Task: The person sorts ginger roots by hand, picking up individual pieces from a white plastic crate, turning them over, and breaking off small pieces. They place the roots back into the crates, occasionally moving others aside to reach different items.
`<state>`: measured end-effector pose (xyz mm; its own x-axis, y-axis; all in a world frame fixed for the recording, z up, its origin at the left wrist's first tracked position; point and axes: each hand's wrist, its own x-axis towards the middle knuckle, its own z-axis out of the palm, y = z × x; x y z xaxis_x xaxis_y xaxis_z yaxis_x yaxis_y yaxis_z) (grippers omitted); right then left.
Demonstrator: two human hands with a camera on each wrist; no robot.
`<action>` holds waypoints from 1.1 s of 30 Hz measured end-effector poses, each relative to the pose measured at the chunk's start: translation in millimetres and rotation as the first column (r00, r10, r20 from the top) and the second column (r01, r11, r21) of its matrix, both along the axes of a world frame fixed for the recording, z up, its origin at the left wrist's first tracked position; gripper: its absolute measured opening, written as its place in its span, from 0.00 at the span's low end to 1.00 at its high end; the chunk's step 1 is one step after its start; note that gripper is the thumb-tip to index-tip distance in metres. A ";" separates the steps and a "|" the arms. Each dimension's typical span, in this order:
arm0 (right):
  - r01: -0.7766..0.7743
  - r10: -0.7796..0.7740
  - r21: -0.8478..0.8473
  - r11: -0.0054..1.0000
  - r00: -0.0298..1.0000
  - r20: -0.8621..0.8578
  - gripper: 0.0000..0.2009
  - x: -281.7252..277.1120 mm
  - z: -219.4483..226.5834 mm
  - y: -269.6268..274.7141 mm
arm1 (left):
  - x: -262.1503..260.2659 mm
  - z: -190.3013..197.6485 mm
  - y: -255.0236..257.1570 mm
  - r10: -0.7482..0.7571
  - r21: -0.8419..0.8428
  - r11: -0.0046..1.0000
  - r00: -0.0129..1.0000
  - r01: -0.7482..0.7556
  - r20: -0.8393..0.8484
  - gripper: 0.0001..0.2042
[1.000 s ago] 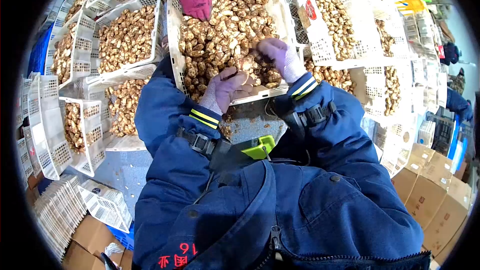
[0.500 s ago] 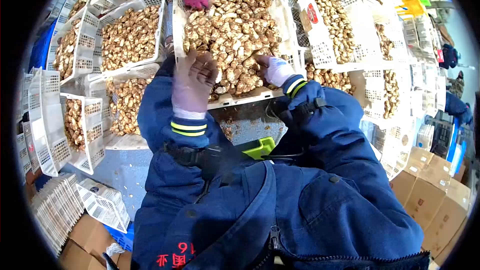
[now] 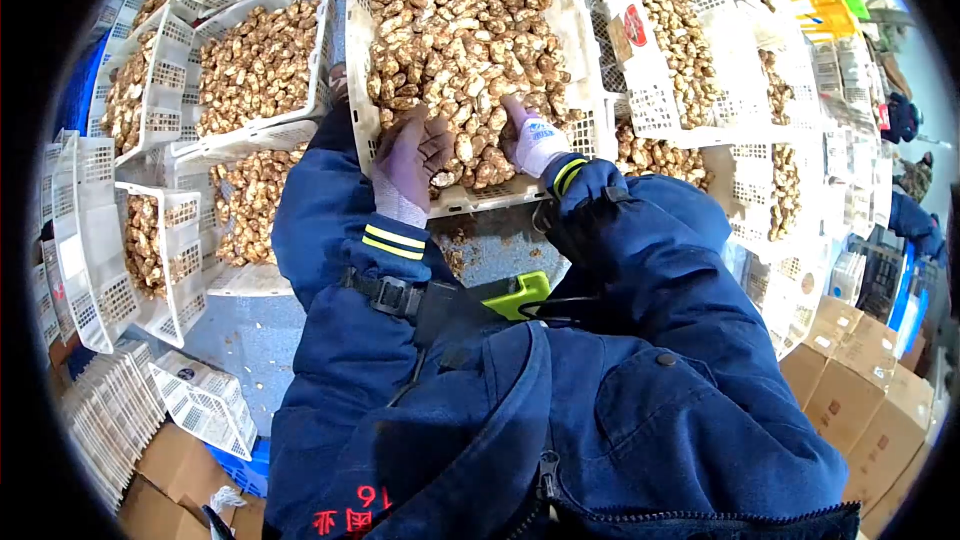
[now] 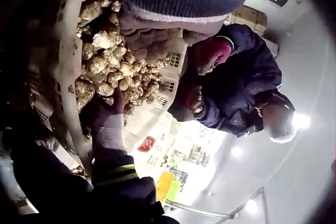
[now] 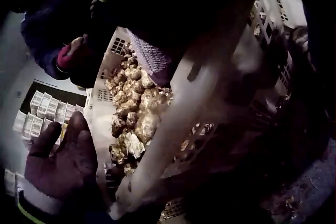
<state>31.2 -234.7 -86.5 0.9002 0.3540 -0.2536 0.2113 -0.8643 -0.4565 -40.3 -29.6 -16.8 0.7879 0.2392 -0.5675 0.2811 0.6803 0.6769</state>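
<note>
The left grip is open, fingers loosely bent, at the near edge of the mottled brown pieces. The right grip lies opposite, its hold indeterminable. The pieces lie in a white crate, between and beyond both grips.

A heap of brown-and-cream lumpy produce is held in a rectangular white perforated plastic crate. Within its near end, the purple-gloved left hand is placed at the left, the purple-gloved right hand at the right. The crate is flanked on both sides by filled white plastic crates. Nearer the person, brown cardboard boxes are stacked at the right, thin white perforated plastic panels at the left.
</note>
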 end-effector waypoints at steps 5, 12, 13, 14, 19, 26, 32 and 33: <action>-0.024 0.024 -0.011 1.000 1.000 -0.012 0.21 8.6 15.1 -4.0 | 0.6 -1.9 1.4 -0.023 0.009 1.000 1.000 0.023 -0.005 0.14; -0.160 0.161 -0.155 0.975 0.987 -0.005 0.19 -0.8 29.5 -0.8 | -1.9 -3.9 -6.8 -0.073 0.062 0.995 0.997 0.075 -0.032 0.11; -0.175 0.173 -0.146 0.974 0.985 -0.031 0.19 0.4 28.5 -1.5 | -2.4 -5.8 -7.2 -0.073 0.043 0.996 0.997 0.073 -0.009 0.12; -0.192 0.186 -0.136 0.972 0.981 -0.057 0.18 2.3 27.0 -1.6 | -2.3 -8.1 -7.0 -0.093 0.050 0.994 0.996 0.093 -0.017 0.14; -0.132 0.132 0.019 0.991 0.991 0.035 0.17 9.9 31.9 -4.3 | -1.8 -12.9 -5.7 -0.186 0.112 0.975 0.982 0.190 -0.046 0.17; -0.356 0.321 0.288 0.889 0.933 0.163 0.24 -5.3 138.9 25.3 | -4.7 22.8 -20.5 -0.217 -0.113 0.969 0.975 0.222 0.048 0.23; -0.205 0.180 -0.081 0.975 0.952 -0.250 0.23 0.9 73.3 -0.1 | -4.1 -14.6 4.0 0.013 -0.194 0.981 0.996 0.005 0.091 0.13; -0.206 0.189 -0.043 0.978 0.950 -0.247 0.22 -6.5 64.8 2.6 | -3.8 -20.0 10.2 -0.031 -0.134 0.989 0.981 0.058 0.194 0.11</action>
<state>24.8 -232.1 -21.7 0.7232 0.4931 -0.4835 0.2720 -0.8469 -0.4569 -44.1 -19.4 -36.8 0.8927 0.1312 -0.4311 0.1882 0.7607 0.6213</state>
